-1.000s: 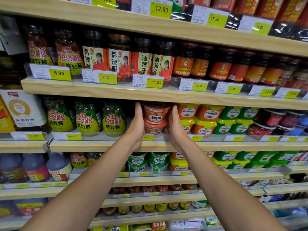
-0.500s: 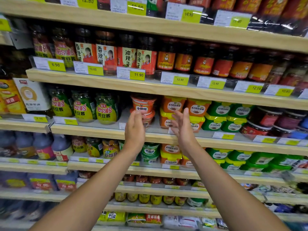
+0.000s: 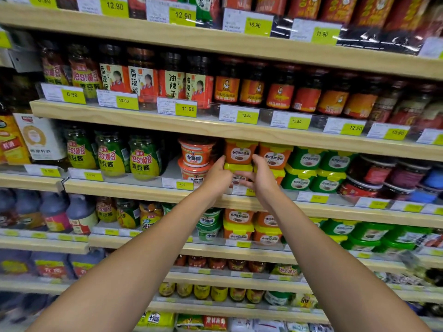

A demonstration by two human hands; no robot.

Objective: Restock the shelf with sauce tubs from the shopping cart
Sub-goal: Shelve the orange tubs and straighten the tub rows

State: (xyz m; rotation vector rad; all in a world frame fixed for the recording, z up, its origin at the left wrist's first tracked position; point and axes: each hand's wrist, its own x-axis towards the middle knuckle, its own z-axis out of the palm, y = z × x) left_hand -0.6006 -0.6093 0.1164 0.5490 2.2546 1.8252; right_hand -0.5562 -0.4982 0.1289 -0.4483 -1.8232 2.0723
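reaching up from the bottom of the view, two bare forearms meet at a light wooden shelf [image 3: 119, 189] in a shop aisle. the left hand [image 3: 217, 176] lies with fairly straight fingers against the left side of a stack of two orange square plastic sauce tubs with yellow lids, pressing rather than clasping. the right hand [image 3: 263, 178] is on the stack's right side, its fingers [image 3: 242, 176] curled across the front of the lower tub [image 3: 236, 168], grasping it, with the thumb pointing up beside the upper tub [image 3: 240, 153]. both tubs sit on the shelf, the upper one resting on the lower one's lid. just left stands a stack of round red tubs [image 3: 196, 154]. just right are more orange tubs [image 3: 275, 155], then green square tubs [image 3: 303, 182]. farther left are green-labelled glass jars [image 3: 143, 161]. yellow price tags [image 3: 184, 185] line the shelf edge.
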